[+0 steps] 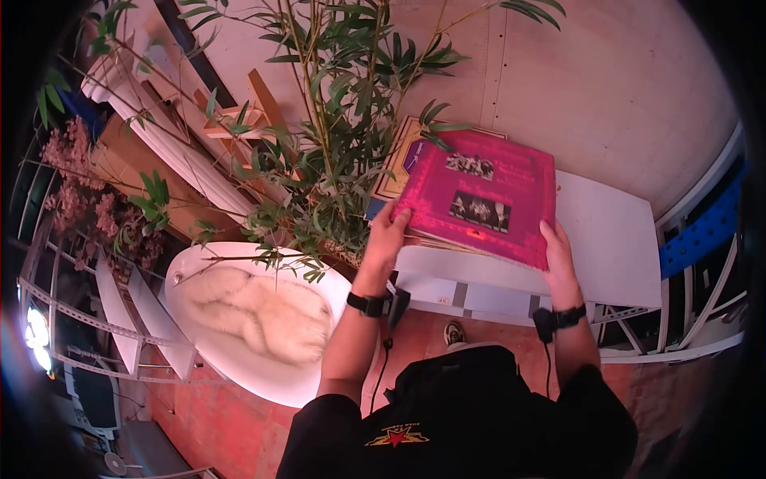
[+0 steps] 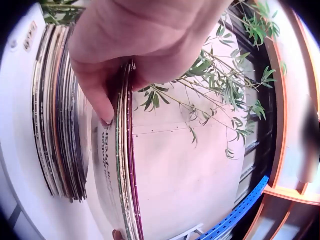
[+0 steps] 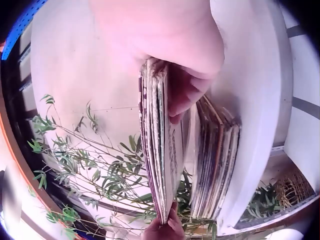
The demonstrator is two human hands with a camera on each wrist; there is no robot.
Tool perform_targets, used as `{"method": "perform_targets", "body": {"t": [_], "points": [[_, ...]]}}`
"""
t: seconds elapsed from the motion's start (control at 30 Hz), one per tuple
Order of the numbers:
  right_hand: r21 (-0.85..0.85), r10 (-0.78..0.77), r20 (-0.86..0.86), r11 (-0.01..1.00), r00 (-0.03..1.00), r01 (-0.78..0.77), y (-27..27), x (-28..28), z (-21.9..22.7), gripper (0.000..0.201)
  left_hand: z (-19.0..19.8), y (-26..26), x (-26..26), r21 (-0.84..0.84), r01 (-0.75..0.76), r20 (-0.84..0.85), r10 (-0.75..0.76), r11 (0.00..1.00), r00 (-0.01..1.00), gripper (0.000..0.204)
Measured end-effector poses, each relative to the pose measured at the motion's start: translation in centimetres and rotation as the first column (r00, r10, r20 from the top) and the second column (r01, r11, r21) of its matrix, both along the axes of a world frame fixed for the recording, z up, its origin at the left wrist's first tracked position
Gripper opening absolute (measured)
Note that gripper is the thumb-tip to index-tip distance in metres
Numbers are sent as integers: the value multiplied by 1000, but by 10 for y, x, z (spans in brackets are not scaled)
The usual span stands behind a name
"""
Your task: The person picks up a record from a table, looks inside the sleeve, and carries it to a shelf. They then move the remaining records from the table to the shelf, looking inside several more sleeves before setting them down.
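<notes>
Both hands hold a thin bundle of record sleeves (image 2: pixel 128 165) by opposite side edges. On top is a magenta sleeve (image 1: pixel 487 191) with two black-and-white photos. The left hand (image 1: pixel 386 239) grips the left edge, its thumb on one face and fingers on the other. At the right edge, the right hand (image 1: pixel 560 259) grips in the same way, fingers curled beneath. A thicker stack of records (image 2: pixel 60 115) sits on the white table below, with a gap between it and the bundle. In the head view the bundle hides most of that stack; a cream-bordered sleeve (image 1: pixel 393 177) shows.
The white table (image 1: pixel 610 231) stands against a pale wall. Leafy bamboo stems (image 1: pixel 343 136) reach over the table's left side. A white tub (image 1: pixel 239 375) with a fur throw (image 1: pixel 255 311) is at the left. A blue perforated beam (image 1: pixel 702 231) stands right.
</notes>
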State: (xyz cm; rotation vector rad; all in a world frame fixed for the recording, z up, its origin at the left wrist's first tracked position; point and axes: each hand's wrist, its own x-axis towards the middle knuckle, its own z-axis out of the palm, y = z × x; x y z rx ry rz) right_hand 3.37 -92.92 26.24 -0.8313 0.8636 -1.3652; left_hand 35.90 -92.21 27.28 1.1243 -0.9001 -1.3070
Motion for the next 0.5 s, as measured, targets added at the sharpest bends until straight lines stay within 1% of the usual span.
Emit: {"method": "perform_targets", "body": {"t": [0.03,0.07,0.17,0.2,0.23,0.27,0.3,0.33,0.37,0.4,0.43,0.47,0.5], "points": [[2,36,0,999,999,-36,-18,5,4,36,4,-10,6,46,-5,55,3,999,998,39],[3,74,-1,997,997,-74,-35,10,7,35,5,-21,13,71,-7,101,-1,997,995,38],[-14,123,-13,992,992,-123,-81,27,0,32,-15,-54,33,120,-16,156,-3,993,988,39],[-11,129,-10,992,992,-129,-92,30,-3,32,-15,-60,35,132,-70,210,41,989,977,40],[56,149,-64,988,987,-146,-102,33,-6,32,-16,-67,39,141,-123,264,83,982,961,40],[126,172,-116,980,978,-157,-110,37,-10,31,-18,-72,43,146,-127,266,85,981,960,40],[131,176,-114,978,978,-161,-117,38,-16,31,-12,-73,45,121,-140,428,75,983,901,39],[140,191,-177,976,965,-167,-123,39,-22,30,-9,-75,47,97,-149,576,66,984,814,39],[150,207,-242,973,948,-174,-128,38,-28,30,-20,-82,53,105,-156,576,68,982,815,39],[158,215,-241,971,946,-181,-132,38,-30,30,-42,-93,61,-95,-134,684,163,986,711,37],[181,248,-285,962,926,-202,-133,37,-30,30,-59,-102,68,-285,-77,757,274,955,594,35],[205,279,-327,954,903,-221,-135,36,-30,30,-68,-109,74,-278,-80,758,270,957,594,35],[211,282,-326,952,902,-221,-134,37,-27,30,-69,-114,77,-229,-88,772,236,969,591,33]]}}
